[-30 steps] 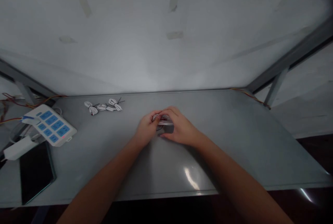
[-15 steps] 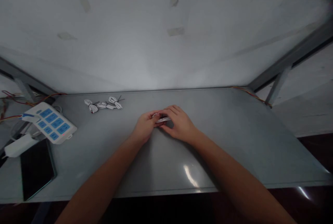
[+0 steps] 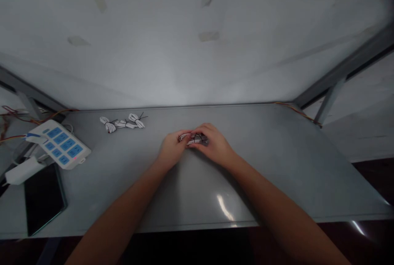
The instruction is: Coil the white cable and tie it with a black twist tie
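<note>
From the head view, we count three white wire bundles (image 3: 121, 123) lying tied on the table (image 3: 261, 174), each pinched at the waist, with dark tie ends sticking out. A fourth, a small white coil (image 3: 193, 138), sits in the table's middle area, between our left hand (image 3: 171, 148) and right hand (image 3: 214, 144). Both hands are together, clamped on it from either side. Dark strands cross the coil, but our fingers hide whether it is tied off. A power strip (image 3: 58, 144) lies far left.

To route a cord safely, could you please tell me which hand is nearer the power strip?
Left. The left hand is right of the power strip in this view; the right hand lies beyond it, farther right.
</note>
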The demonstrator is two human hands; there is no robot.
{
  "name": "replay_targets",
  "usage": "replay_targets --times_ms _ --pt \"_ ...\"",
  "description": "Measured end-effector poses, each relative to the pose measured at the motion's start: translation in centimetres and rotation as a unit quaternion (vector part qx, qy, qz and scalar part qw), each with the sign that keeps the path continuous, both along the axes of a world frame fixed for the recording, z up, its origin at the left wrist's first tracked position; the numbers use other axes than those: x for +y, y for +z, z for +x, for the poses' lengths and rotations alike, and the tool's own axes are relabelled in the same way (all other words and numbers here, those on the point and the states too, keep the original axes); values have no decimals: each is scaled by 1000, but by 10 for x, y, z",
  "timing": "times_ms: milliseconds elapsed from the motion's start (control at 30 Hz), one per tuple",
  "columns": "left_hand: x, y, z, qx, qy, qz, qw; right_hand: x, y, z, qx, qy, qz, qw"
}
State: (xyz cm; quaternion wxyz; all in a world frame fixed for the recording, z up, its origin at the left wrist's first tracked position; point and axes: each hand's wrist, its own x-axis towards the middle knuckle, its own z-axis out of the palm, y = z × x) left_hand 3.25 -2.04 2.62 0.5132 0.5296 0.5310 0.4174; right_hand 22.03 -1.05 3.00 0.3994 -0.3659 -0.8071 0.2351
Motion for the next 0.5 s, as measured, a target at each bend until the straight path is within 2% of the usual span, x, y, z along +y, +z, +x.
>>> replay_targets --times_ms 100,200,400,500 --pt "-1 2 1 54 15 22 998 1 -1 -1 -21 -4 7 1000" --pt "-2 2 3 48 43 14 998 0 -1 -1 -23 -12 14 1000" --pt "-7 8 12 -30 78 6 996 0 -4 1 -3 -47 -20 999" --pt "-8 7 16 -143 77 -35 986 0 -3 3 4 -58 0 998"
